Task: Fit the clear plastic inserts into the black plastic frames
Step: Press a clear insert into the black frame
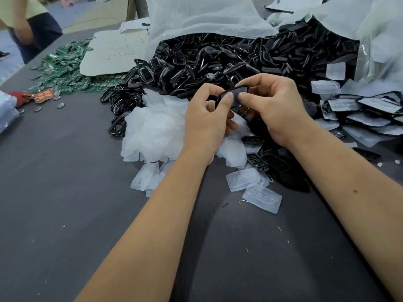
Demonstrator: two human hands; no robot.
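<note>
While the left hand and right hand together pinch one black frame with a clear insert in it above the table, a torn-open white bag behind spills black frames. Loose clear inserts lie heaped beneath the hands.

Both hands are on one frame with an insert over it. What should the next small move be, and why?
Probably press the thumbs down to seat the clear insert into the black frame. The left hand and right hand both pinch it above the table, thumbs on the insert's face. Whether it is fully seated cannot be told.
</note>
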